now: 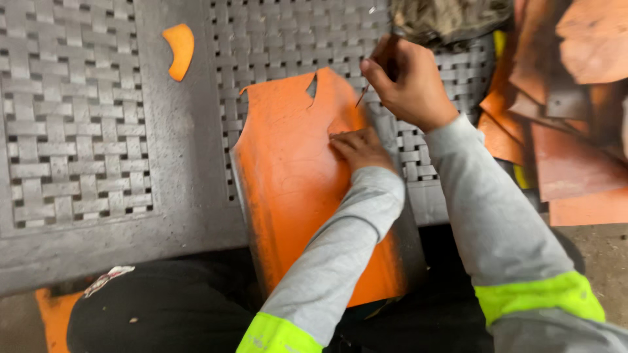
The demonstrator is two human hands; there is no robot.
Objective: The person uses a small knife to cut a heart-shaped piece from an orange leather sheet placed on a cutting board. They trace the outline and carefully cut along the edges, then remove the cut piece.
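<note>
Orange sheet [288, 170] on grey woven-pattern table [78, 131].

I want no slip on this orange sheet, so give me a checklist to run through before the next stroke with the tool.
1. Left hand flat on the orange sheet, pinning it: ok.
2. Right hand gripping the thin tool, tip near the sheet's upper right edge: ok.
3. Left fingers clear of the tool tip: ok, there is a gap, though a narrow one.
4. Sheet fully supported: not ok, its lower part hangs past the edge of the grey woven-pattern table.
5. Any marked line to follow: cannot tell, the surface is blurred.
6. Loose orange offcut out of the way: ok, it lies apart at upper left.
</note>
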